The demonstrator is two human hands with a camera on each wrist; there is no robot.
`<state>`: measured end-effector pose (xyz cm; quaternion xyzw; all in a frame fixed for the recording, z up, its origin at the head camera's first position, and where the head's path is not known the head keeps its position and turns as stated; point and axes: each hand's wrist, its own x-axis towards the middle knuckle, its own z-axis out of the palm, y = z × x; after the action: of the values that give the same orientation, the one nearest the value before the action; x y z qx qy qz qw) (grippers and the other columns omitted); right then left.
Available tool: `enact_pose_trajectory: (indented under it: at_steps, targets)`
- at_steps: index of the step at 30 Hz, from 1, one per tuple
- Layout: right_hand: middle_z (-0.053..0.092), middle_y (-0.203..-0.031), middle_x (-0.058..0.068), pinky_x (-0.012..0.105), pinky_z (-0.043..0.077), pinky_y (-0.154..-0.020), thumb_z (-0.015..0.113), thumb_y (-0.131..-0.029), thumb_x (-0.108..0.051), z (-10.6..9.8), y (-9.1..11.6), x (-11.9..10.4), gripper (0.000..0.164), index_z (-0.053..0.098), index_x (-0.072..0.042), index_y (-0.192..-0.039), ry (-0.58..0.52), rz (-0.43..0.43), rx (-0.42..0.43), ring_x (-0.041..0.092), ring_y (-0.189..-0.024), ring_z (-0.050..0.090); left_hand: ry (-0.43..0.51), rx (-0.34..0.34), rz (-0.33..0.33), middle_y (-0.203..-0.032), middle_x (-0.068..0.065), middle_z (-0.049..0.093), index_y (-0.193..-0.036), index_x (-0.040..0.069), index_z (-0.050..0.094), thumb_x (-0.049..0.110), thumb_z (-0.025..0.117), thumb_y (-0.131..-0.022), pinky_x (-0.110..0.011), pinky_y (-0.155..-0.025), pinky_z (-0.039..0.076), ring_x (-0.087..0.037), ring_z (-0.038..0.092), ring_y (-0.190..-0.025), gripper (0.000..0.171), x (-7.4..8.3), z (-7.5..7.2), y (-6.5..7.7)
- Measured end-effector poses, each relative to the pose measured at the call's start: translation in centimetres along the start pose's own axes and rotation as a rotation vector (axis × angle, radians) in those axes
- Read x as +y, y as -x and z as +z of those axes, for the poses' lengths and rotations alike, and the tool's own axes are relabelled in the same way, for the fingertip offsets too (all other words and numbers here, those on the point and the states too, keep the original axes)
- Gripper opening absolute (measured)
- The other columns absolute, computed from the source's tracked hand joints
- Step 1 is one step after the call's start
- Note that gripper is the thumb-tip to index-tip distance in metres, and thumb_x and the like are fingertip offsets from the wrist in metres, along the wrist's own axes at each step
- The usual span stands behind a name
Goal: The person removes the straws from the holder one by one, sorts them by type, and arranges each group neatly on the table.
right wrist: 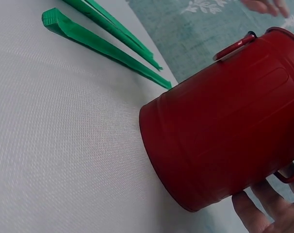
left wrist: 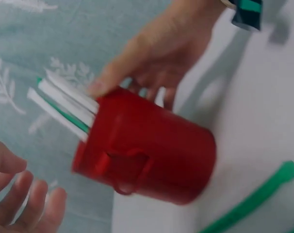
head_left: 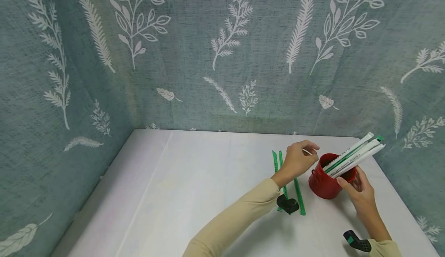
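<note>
A small red metal bucket with side handles stands at the right of the table, holding several long paper-wrapped sticks, white and green, which lean out to the right. My right hand grips the bucket at its right side, thumb at the rim and fingers against the wall. In the right wrist view, its fingertips touch the red wall below a handle. On the bucket's other side is my left hand, raised near the rim with loosely bent fingers and nothing visible in them.
Several slim green wrapped sticks lie on the white tablecloth left of the bucket, partly under my left forearm. A patterned grey-green curtain closes off the back and sides of the table.
</note>
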<state>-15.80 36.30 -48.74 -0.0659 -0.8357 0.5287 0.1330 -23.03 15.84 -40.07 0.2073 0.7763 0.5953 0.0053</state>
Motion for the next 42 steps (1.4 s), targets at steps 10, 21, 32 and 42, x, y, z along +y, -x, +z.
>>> enact_pose_trajectory:
  at_steps: [10, 21, 32, 42]
  targets:
    - [0.038, -0.146, -0.002, 0.003, 0.037, -0.086, 0.058, -0.095, -0.019, -0.1, 0.1, 0.1, 0.069, 0.02, -0.029, -0.151, -0.022, -0.032, 0.024, 0.002, -0.12, 0.04, -0.06, -0.078, 0.129, -0.084, 0.01, 0.064, -0.106, 0.011, 0.069, 0.007, 0.063, -0.087, -0.005, -0.064, 0.045, 0.008, 0.053, -0.073, 0.02, 2.9, 1.6, -0.9]
    - [0.035, -0.148, -0.001, 0.002, 0.038, -0.086, 0.057, -0.095, -0.017, 0.0, 0.3, 0.3, 0.069, 0.019, -0.03, -0.151, -0.021, -0.046, 0.004, -0.001, -0.12, 0.039, -0.099, -0.184, 0.066, -0.094, 0.01, 0.068, -0.11, 0.015, 0.069, 0.012, 0.062, -0.088, -0.005, -0.064, 0.044, 0.009, 0.056, -0.075, 0.024, 2.6, 4.8, -1.4]
    - [0.039, -0.145, -0.002, 0.002, 0.039, -0.084, 0.057, -0.095, -0.015, -0.1, 0.0, 0.2, 0.068, 0.022, -0.027, -0.151, -0.027, -0.085, 0.015, -0.006, -0.113, 0.04, -0.261, -0.154, 0.065, -0.101, 0.008, 0.067, -0.116, 0.013, 0.068, 0.011, 0.058, -0.087, -0.004, -0.064, 0.039, 0.005, 0.053, -0.079, 0.031, 1.4, 6.8, -2.2]
    - [0.041, -0.139, -0.013, 0.003, 0.038, -0.086, 0.058, -0.093, -0.007, -0.1, 0.1, 0.3, 0.068, 0.025, -0.021, -0.151, -0.097, -0.105, -0.003, -0.007, -0.114, 0.041, -0.366, -0.099, 0.088, -0.095, 0.008, 0.064, -0.115, 0.012, 0.067, 0.01, 0.063, -0.084, -0.006, -0.06, 0.04, 0.004, 0.05, -0.074, 0.032, 1.2, 7.8, -2.4]
